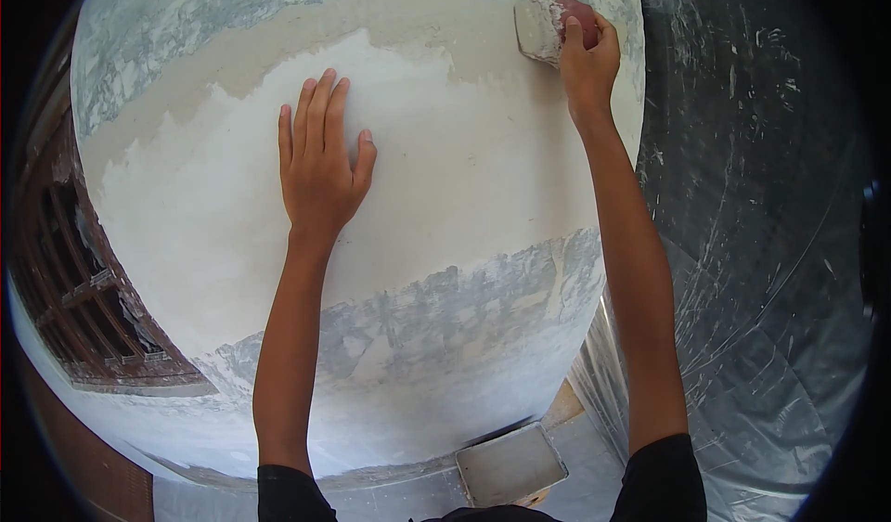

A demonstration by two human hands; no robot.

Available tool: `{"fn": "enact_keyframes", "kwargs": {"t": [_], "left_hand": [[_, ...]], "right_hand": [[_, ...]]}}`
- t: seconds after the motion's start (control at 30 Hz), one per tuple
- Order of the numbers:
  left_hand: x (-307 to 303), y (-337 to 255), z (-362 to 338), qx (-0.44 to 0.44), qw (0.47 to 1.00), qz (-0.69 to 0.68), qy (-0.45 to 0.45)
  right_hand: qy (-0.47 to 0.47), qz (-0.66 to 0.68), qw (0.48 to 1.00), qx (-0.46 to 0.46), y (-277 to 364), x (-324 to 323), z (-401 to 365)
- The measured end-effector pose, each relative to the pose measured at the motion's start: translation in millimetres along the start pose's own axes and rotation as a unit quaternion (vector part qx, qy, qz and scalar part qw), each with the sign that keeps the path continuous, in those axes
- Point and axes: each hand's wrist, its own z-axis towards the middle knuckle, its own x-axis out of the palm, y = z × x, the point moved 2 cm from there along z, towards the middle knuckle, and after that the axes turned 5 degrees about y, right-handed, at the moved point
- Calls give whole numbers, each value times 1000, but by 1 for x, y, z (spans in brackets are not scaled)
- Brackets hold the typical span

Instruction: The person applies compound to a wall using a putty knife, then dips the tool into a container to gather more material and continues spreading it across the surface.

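My left hand [322, 169] lies flat on the pale wall [445, 160], its fingers stretched out and the thumb apart, with nothing in it. High on the right, near the wall's edge, my right hand [591, 65] is closed around the dark red handle of a wide putty scraper [540, 32]. The scraper's broad face is smeared with whitish paste and rests against the wall or very close to it. A smooth, whitish coat covers the middle of the wall. Above it runs a beige, damp-looking band, and bare grey-blue patches show above and below.
At the wall's foot sits a shallow rectangular tray [512, 467] with a greyish inside. Splattered plastic sheeting [752, 271] hangs on the right and spreads over the floor. On the left, a brown window grille [88, 290] is set into the wall.
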Motion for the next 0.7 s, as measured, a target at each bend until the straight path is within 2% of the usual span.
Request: {"fn": "enact_keyframes", "kwargs": {"t": [0.1,0.13,0.23,0.3,0.43,0.57,0.6,0.63,0.7], "left_hand": [[2,-1,0,-4,1000,5,-2],[2,-1,0,-4,1000,8,-3],[2,-1,0,-4,1000,6,-3],[2,0,0,-1,1000,3,-2],[1,3,-2,3,1000,1,0],[1,0,-1,-1,1000,0,0],[2,0,-1,-3,1000,5,-1],[2,-1,-1,-5,1000,11,-3],[3,-3,-1,-6,1000,13,-2]], "right_hand": [[-129,47,989,47,-1,-25,2],[-130,47,989,47,-2,-24,1],[-100,112,988,24,12,-8,-15],[43,54,996,-50,36,14,-39],[89,-41,994,-50,24,20,-43],[-114,-5,993,30,-23,-31,-9],[-146,6,988,53,-17,-40,-10],[-147,5,988,53,-12,-42,-12],[-134,115,983,56,-6,-36,-19]]}}
